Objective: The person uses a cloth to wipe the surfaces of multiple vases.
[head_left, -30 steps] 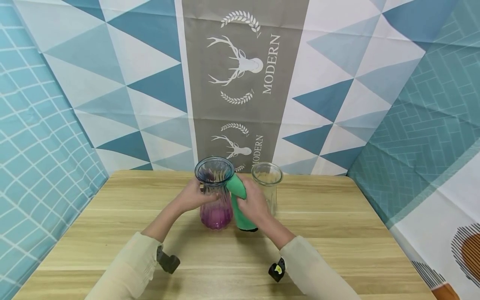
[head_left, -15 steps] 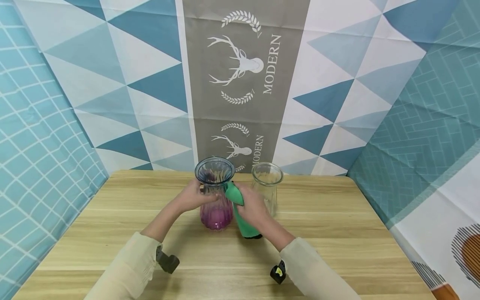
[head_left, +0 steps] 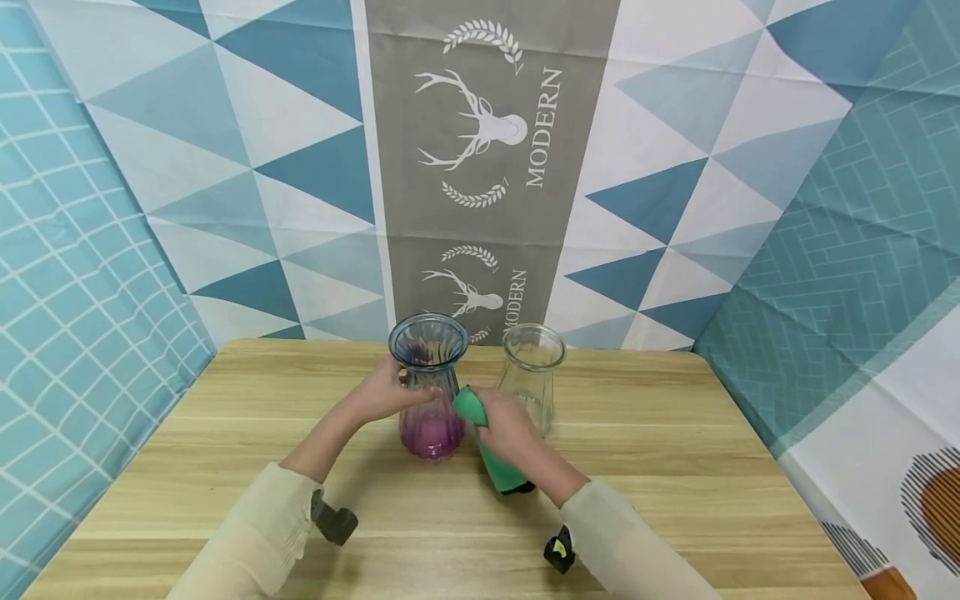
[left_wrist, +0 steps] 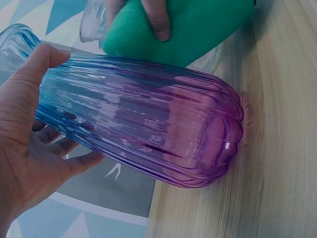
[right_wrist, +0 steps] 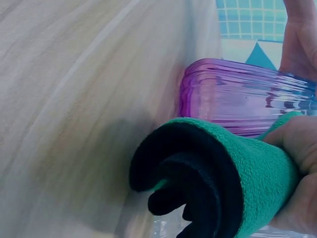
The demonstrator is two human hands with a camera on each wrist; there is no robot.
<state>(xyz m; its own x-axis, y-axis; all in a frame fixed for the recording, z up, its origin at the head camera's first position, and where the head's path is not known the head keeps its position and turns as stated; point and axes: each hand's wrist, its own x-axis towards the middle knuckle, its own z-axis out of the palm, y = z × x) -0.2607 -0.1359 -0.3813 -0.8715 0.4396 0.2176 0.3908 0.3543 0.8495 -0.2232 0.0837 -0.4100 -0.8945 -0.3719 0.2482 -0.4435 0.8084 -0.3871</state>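
Observation:
A ribbed glass vase (head_left: 432, 425), blue at its flared rim and purple at its base, stands upright on the table. My left hand (head_left: 386, 392) grips its neck from the left, thumb in front and fingers behind, as the left wrist view shows. My right hand (head_left: 510, 425) holds a bunched green cloth (head_left: 501, 468) with a black edge, against the vase's right side. In the right wrist view the cloth (right_wrist: 257, 173) hangs in a rolled fold, its black edge toward the table. In the left wrist view, the cloth (left_wrist: 183, 32) overlaps the vase's far side.
A clear glass vase (head_left: 534, 358) stands just behind and right of my right hand, partly hidden by it. The wooden table (head_left: 660, 467) ends at a patterned backdrop (head_left: 480, 192). Dark camera mounts hang from both wrists.
My right hand has moved down along the purple-blue vase's side with the green cloth, from near the rim to mid-height. My left hand and both vases have stayed in place.

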